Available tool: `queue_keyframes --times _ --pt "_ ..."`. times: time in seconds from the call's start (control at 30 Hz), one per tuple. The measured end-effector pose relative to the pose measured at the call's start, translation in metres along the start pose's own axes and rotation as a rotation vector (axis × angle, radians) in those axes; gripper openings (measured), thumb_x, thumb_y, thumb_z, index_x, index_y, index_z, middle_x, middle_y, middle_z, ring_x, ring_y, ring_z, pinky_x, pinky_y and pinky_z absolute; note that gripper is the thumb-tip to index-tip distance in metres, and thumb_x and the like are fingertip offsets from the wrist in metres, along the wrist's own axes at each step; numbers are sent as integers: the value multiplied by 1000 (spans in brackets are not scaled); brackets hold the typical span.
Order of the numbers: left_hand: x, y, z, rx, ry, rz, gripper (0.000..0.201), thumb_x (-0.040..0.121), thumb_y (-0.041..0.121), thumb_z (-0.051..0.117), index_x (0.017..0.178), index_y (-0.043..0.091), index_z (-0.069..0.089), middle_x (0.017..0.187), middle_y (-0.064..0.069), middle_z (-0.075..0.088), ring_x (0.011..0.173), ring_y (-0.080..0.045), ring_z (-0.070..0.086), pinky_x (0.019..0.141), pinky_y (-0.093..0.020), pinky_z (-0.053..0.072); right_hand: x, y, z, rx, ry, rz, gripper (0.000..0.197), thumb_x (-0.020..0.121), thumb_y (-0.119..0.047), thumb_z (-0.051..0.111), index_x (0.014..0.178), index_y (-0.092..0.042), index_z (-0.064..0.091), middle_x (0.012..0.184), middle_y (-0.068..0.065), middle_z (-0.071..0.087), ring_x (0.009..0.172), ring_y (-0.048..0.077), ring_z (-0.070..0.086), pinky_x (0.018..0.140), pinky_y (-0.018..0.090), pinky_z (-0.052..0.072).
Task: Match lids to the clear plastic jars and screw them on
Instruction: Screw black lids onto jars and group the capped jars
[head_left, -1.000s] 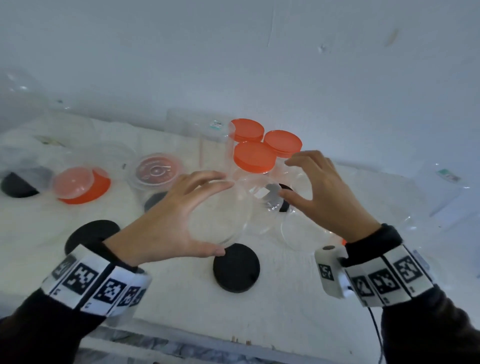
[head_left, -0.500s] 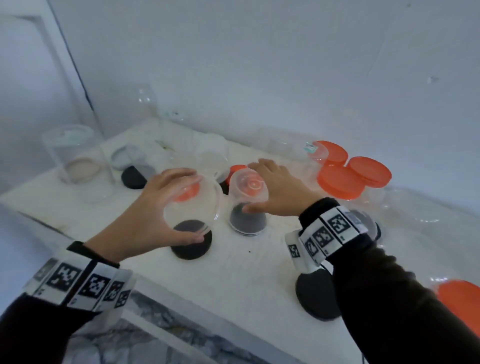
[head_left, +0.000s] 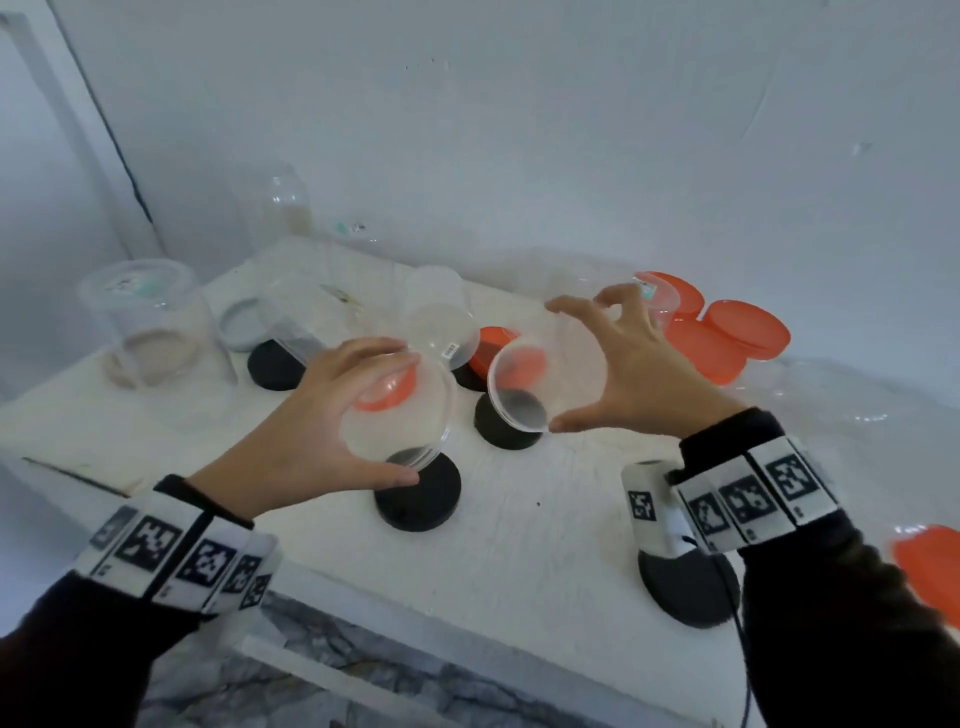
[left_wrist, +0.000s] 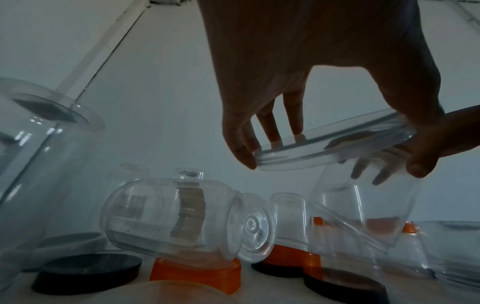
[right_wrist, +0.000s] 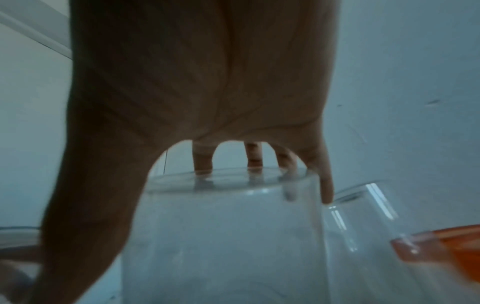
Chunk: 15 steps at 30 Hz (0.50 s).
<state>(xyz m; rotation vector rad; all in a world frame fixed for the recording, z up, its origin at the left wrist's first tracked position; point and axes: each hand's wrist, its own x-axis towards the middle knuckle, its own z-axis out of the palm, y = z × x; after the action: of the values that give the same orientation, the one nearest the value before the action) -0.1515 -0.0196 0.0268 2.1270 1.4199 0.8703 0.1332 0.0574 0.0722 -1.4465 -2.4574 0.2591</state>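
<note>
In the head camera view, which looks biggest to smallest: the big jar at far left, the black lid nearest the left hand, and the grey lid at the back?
1. Big jar.
2. Black lid.
3. Grey lid, though it lies farther from the camera, so this is unsure.

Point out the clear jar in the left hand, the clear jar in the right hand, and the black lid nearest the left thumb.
Left-hand jar (head_left: 400, 421): head view, clear wall near its base.
Right-hand jar (head_left: 524, 387): head view, clear bottom face.
Black lid (head_left: 423, 501): head view, flat top.
</note>
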Motion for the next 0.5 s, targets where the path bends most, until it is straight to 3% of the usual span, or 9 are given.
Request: queue_keyframes --times 0.17,0.27,0.33,0.4,0.5 --pt "18 -5 3 10 -47 63 85 48 65 70 124 55 34 138 29 26 129 1 24 102 -16 23 -31 9 12 89 217 99 95 51 -37 83 128 -16 32 124 -1 30 113 18 37 91 29 37" --pt "27 -6 7 7 -61 125 84 49 66 70 124 60 32 137 29 27 128 3 24 103 -25 24 -50 10 23 159 286 188 92 53 -26 86 126 -12 31 119 -5 31 108 11 37 86 18 32" --pt "33 -6 11 -14 -74 151 84 49 66 70 125 58 34 137 28 28 126 8 23 101 -20 25 -62 10 29 216 314 239 92 53 -25 87 127 -13 32 121 -5 35 108 9 38 84 15 30" --pt "38 -5 14 -20 -77 168 87 49 64 70 128 48 37 137 26 28 125 10 22 100 -19 26 -71 10 34 284 354 283 93 52 -30 87 126 -15 35 123 -5 41 110 9 42 90 20 33" --pt "44 -4 19 -10 -72 191 91 50 63 69 132 36 40 137 24 31 126 3 28 102 -20 27 -81 10 43 360 385 364 95 47 -46 84 124 -16 38 122 -4 47 114 14 46 98 35 42"
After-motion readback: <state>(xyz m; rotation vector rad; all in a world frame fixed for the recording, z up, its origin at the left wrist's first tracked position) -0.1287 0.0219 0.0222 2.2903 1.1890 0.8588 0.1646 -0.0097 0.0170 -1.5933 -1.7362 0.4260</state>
